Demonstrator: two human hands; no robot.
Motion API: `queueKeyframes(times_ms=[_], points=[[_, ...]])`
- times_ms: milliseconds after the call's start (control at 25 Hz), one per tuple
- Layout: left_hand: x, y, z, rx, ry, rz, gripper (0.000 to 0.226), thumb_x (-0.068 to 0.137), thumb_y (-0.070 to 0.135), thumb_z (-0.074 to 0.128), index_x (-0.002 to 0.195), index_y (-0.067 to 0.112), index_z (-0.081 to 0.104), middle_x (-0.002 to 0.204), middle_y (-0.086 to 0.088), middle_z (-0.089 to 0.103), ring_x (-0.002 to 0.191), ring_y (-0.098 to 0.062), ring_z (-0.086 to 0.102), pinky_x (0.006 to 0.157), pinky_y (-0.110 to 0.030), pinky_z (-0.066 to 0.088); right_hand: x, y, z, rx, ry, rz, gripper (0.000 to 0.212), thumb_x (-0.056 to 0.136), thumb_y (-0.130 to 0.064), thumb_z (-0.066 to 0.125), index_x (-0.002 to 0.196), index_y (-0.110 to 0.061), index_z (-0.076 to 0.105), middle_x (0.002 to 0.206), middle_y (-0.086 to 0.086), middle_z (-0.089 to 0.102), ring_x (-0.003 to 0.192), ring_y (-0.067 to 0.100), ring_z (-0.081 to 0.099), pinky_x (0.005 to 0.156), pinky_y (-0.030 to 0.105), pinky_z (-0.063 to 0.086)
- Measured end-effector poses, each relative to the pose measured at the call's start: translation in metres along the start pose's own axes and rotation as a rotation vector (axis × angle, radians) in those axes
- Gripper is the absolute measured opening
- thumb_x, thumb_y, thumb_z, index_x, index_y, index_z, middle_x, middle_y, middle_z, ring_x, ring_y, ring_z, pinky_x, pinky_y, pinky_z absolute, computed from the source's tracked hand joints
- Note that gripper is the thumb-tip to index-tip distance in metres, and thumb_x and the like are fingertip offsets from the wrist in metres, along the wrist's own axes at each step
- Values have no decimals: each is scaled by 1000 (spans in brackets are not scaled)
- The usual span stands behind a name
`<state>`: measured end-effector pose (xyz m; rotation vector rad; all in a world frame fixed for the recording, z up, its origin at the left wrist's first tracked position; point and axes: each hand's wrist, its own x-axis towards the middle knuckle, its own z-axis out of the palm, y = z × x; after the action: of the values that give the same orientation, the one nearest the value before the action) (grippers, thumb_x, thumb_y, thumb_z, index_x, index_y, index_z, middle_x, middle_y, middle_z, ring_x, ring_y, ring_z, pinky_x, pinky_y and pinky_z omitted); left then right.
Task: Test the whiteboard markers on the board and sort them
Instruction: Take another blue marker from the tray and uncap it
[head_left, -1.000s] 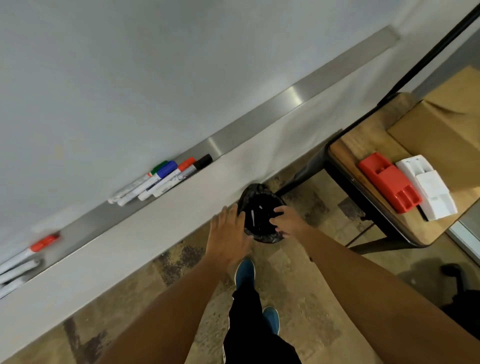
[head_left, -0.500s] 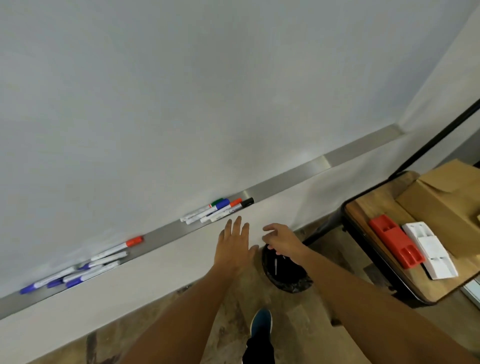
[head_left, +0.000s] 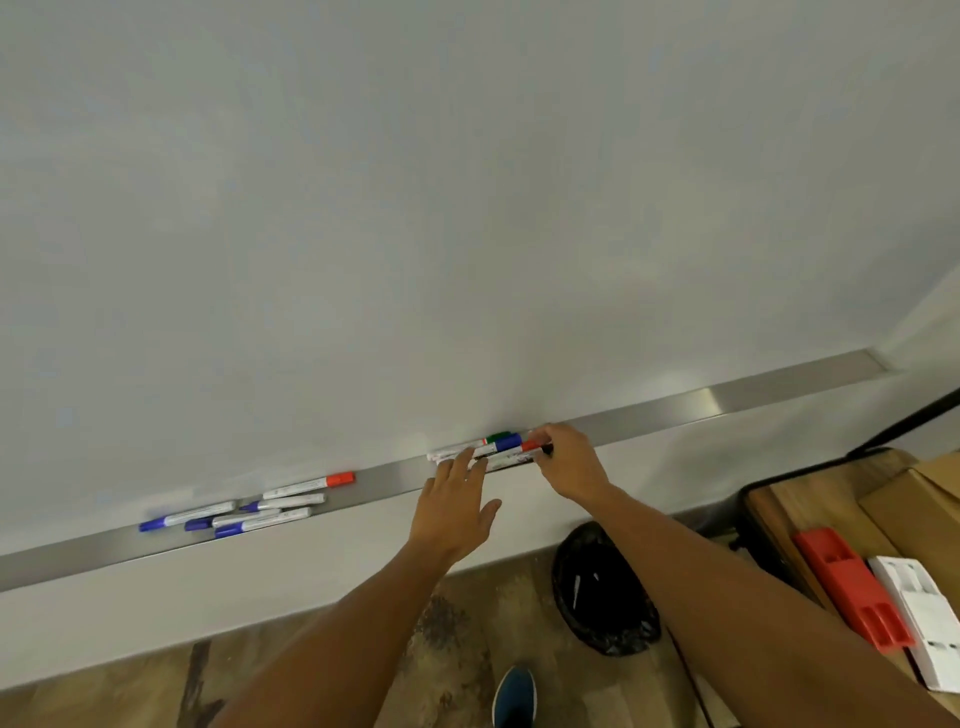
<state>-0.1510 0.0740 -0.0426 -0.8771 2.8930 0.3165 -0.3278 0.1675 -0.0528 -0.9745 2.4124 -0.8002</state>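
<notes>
- Nearest: the toe of my blue shoe on the patchy wooden floor.
- Just to its right, a bin lined with a black bag stands on the floor against the base of the wall; a pale stick-like object lies inside.
- Far right: a wooden table carrying a red plastic holder, a white holder beside it, and a brown cardboard box behind them.
- My left hand, fingers straight and spread, reaches to the metal tray under the whiteboard; its fingertips touch the left end of the right-hand group of markers. It holds nothing.
- My right hand, fingers curled, pinches the cap end of the frontmost marker in that group, which seems to have a black cap and lies in the tray.
- Behind it, side by side in the same group: a red-capped marker, a blue-capped marker and a green-capped marker.
- Further left along the tray, well apart: a red-capped marker lying alone and, beside it, a loose cluster of blue-capped markers.
- Farthest: the whiteboard surface, white and unmarked where visible.
</notes>
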Motion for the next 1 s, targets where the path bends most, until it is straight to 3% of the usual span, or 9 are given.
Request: queueKeyframes(times_ms=[200,680,1000], points=[[3,-22,-7,-7,41,-21,62,96,52,43,148,23,28,160,-2,19,144,-26,24,113,-44,33,13,-2,3,-287,-37,-125,11,97,-21,59,101,-20,69,106,3,62,95,21,60,79,36,56],[-7,-50,2,-32,18,-90,63,96,53,43,149,23,25,160,-2,19,145,-26,23,114,-46,34,29,-28,43,-577,-41,-441,28,95,-26,63,122,-18,64,122,-1,63,112,23,56,75,38,57],[-19,-65,4,-28,8,-109,61,96,53,43,148,25,26,161,-1,16,145,-25,24,113,-44,36,33,-37,48,-744,-31,-435,30,84,-9,70,112,-17,67,112,2,60,104,21,57,68,36,56]])
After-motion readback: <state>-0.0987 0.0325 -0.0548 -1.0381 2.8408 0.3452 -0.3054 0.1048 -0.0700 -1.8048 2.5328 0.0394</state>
